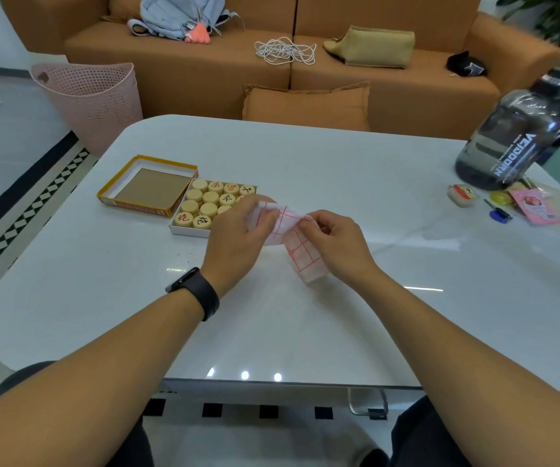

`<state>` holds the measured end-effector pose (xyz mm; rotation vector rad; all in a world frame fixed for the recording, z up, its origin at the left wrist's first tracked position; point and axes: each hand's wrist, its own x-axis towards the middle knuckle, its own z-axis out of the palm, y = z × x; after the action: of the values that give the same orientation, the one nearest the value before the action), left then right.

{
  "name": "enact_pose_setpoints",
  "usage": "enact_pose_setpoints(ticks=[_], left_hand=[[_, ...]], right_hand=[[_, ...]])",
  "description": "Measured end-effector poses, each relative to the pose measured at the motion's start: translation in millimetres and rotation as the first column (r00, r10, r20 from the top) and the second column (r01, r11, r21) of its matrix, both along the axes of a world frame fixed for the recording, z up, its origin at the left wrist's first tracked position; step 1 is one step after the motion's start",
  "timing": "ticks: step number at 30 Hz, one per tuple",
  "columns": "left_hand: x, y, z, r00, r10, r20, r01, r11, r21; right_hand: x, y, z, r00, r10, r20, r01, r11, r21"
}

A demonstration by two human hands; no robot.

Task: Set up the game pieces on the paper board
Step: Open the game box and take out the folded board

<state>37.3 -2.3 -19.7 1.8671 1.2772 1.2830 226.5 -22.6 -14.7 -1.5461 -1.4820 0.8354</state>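
Observation:
A folded paper board [300,251] with a red grid hangs between both hands above the middle of the white table [305,315]. My left hand [238,241] pinches its upper left part. My right hand [336,244] pinches its upper right fold. The lower flap of the paper hangs down toward the table. Behind my left hand a white tray [189,229] holds several round wooden game pieces [209,207], some face up with red or black characters. My left hand hides the tray's right corner.
An empty yellow-edged box lid [149,187] lies left of the tray. A large dark water bottle [514,139], a small case [462,195], a blue pen [499,212] and a pink card [536,207] stand at the far right. A pink basket [90,99] and an orange sofa [272,69] are behind.

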Motion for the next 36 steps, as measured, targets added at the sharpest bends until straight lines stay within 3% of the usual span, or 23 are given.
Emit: enact_pose_setpoints(ticks=[3,6,10,12,27,31,34,36], left_hand=[[-1,3,2,0.991,0.057,0.119,-0.046,0.995,-0.088],[2,1,6,0.961,0.044,0.275,0.034,0.961,-0.274],[11,-4,7,0.832,0.072,0.550,0.286,0.794,-0.536],[14,-5,4,0.797,0.071,0.600,0.377,0.719,-0.585],[19,-5,3,0.801,0.131,0.584,0.312,0.741,-0.595],[17,-8,6,0.806,0.116,0.581,0.315,0.747,-0.586],[18,-10,5,0.847,0.183,0.500,0.136,0.834,-0.535],[17,-10,5,0.846,0.244,0.474,0.007,0.884,-0.468]], right_hand=[[2,1,2,0.999,-0.004,-0.048,0.001,0.998,-0.069],[5,1,5,0.973,-0.039,-0.229,0.003,0.988,-0.153],[6,3,7,0.918,-0.075,-0.388,-0.013,0.976,-0.219],[6,4,7,0.893,-0.089,-0.442,-0.018,0.973,-0.230],[12,10,4,0.916,-0.147,-0.374,0.079,0.978,-0.190],[11,9,5,0.953,-0.172,-0.248,0.149,0.983,-0.108],[12,7,5,0.972,-0.214,-0.092,0.217,0.976,0.025],[9,3,7,0.984,-0.163,-0.072,0.167,0.984,0.061]])
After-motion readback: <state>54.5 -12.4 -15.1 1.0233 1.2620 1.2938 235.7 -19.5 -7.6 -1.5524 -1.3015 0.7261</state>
